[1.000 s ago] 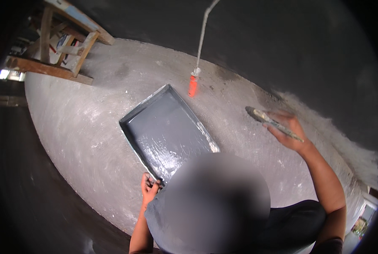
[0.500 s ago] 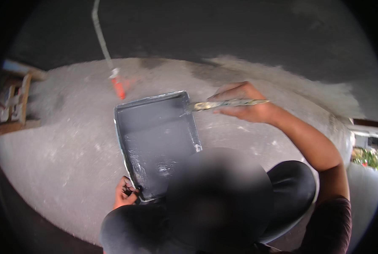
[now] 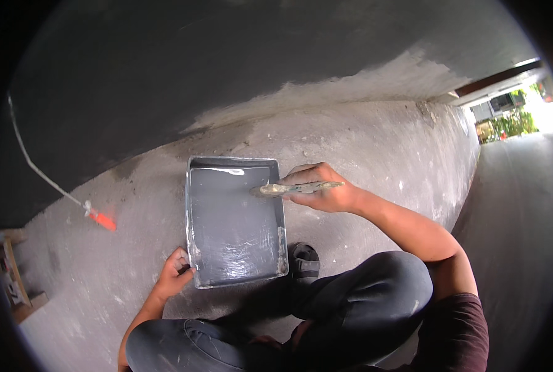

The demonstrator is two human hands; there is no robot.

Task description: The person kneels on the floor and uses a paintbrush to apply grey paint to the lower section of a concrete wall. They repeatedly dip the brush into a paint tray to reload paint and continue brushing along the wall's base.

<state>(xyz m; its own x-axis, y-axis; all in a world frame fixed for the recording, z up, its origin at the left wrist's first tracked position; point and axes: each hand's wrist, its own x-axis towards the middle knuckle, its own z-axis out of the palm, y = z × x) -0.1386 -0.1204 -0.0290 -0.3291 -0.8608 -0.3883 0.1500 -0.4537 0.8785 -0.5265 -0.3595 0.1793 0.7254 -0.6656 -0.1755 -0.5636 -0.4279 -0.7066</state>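
Observation:
A rectangular paint tray (image 3: pixel 283 248) with smeared rims rests before me, grey paint covering its inside. My left hand (image 3: pixel 176 273) is closed on the tray's near left edge, thumb and curled fingers at the rim. In my right hand (image 3: pixel 326 189), beside the tray's right wall, is a paint-caked paintbrush (image 3: pixel 307 186). The fingers are wrapped round its handle. Its bristle end points left over the tray, at the grey paint; whether it touches the paint I cannot tell.
A paint roller frame with an orange handle (image 3: pixel 105 221) lies on the concrete floor (image 3: pixel 363 142) at left, its rod against the dark-painted wall (image 3: pixel 165 74). An unpainted pale strip (image 3: pixel 338 93) runs along the wall's base. Wooden pieces (image 3: pixel 16 273) stand far left. My sandalled foot (image 3: pixel 305 260) is near the tray.
My right hand has brought the brush from the tray's right rim to over the paint inside. The view has turned, so the roller frame appears farther left. My left hand stays on the tray.

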